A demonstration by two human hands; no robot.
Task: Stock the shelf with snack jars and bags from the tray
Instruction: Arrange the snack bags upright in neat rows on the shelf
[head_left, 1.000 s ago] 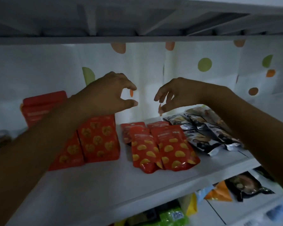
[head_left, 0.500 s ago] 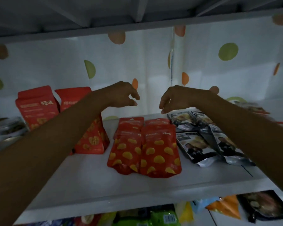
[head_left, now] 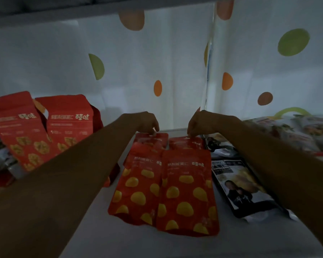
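Observation:
Two piles of red snack bags with yellow spots lie flat side by side on the white shelf [head_left: 119,237]. My left hand [head_left: 147,122] pinches the top edge of the rear bag in the left pile [head_left: 138,183]. My right hand [head_left: 198,121] pinches the top edge of the rear bag in the right pile [head_left: 186,190]. Both forearms reach in from the lower corners.
Two taller red bags [head_left: 26,131] stand at the left. Black-and-silver bags [head_left: 239,187] lie right of the red piles, with more packets [head_left: 296,131] at the far right. A dotted white curtain [head_left: 157,62] backs the shelf. The upper shelf board [head_left: 63,10] hangs close overhead.
Both hands came down from mid-air onto the back edges of the two red bag piles and now pinch them. The view moved closer to the shelf.

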